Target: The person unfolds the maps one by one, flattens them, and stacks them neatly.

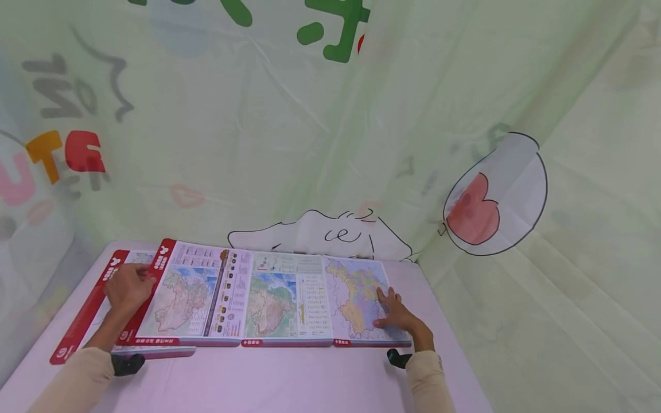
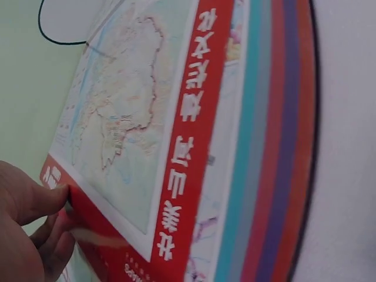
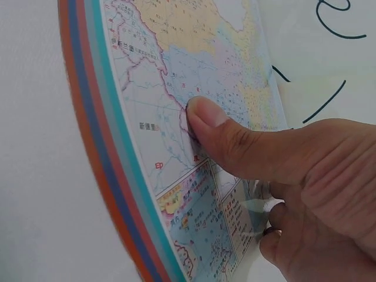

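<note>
Left grip point(image 1: 126, 288) pinches map point(image 1: 273, 301) (right grip point(image 1: 399, 316) perhaps too).

Before me on the tabletop point(image 1: 248, 378), the upper map point(image 1: 273, 304) overlaps the lower map point(image 1: 85, 315) at left, the curtain point(image 1: 273, 137) behind.

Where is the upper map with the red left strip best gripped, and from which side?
Probably by its red left strip, from the left, thumb on top: that edge is thin and flat, and the left hand pinches it.

A red-edged map point(image 1: 273, 298) spreads open, three panels wide, partly over a second map point(image 1: 84, 319).
</note>
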A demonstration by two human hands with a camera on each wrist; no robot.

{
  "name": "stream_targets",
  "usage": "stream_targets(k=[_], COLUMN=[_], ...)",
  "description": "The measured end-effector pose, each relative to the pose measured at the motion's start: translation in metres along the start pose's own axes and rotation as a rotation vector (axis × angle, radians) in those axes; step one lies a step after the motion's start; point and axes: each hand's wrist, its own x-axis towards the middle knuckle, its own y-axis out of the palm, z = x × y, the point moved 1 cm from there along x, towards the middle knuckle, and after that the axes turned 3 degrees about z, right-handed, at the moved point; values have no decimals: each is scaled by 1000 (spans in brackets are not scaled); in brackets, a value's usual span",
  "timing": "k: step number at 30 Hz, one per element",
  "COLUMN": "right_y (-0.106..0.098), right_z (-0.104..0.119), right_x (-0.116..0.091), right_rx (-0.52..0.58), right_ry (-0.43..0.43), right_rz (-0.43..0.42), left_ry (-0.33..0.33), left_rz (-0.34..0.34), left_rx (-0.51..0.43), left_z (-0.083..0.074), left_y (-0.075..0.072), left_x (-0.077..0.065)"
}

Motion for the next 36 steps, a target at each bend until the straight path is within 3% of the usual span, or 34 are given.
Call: stream_targets(k=[4,6,9,13,17,21,24,26,31,36], right_y=[6,8,22,49,93,142,170,187,205,209], right_z=[-11,-1,47,137,208,257,274,274,271,266], right_x=[9,7,-3,-20,-22,-12,-3,6,22,35], right_rx=[-97,-156,-172,-146,-182,-305,-391,-388,-356,-388], right_ry=[36,44,-11,-165,-284,-324,-345,-360,-385,-401], right_rz=[-70,-140,-230,-263,-158,-29,23,46,83,96], left_ry=[2,-7,1,98,160,192,218,227,251,296], left_rz=[-28,-30,-34,-43,-35,-8,13,24,20,-27], left_rx=[23,26,41,122,224,298,325,324,317,342], left_z=[1,2,12,29,45,58,64,68,73,78], left_y=[3,4,-8,-25,-36,-37,-30,-27,-27,-28], left_x=[-1,-1,-6,-20,-34,-45,-47,-47,-50,-68])
